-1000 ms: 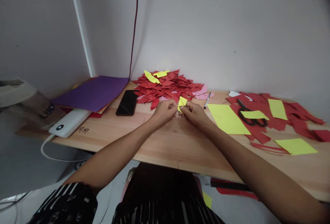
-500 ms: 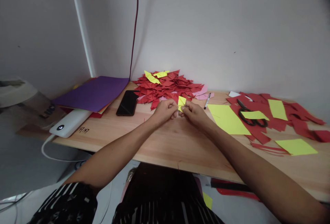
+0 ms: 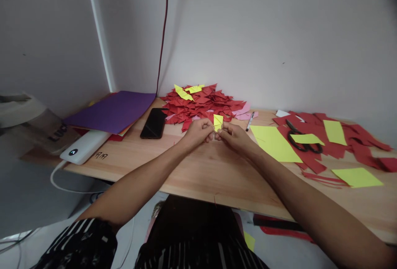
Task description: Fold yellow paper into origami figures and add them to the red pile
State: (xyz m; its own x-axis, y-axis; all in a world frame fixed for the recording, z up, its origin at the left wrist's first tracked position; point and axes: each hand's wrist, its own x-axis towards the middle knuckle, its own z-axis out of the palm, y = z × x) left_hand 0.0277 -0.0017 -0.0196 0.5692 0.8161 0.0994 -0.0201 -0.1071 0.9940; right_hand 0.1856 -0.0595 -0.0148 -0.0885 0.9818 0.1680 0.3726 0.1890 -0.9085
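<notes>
A small folded yellow paper is pinched between my two hands, above the wooden table. My left hand grips its left side, with the fingers curled. On its right side, the thumb and fingers of my right hand are closed on the paper. Right behind the hands lies a heap of folded red papers, with folded yellow pieces on top and pink ones at its right edge.
A black phone, a purple sheet and a white power bank lie left. To the right are a pen, a yellow sheet, black scissors, red scraps and a yellow square.
The small yellow paper is turned slightly, its upper part now standing more upright between the fingers. Both hands stay in nearly the same place.
</notes>
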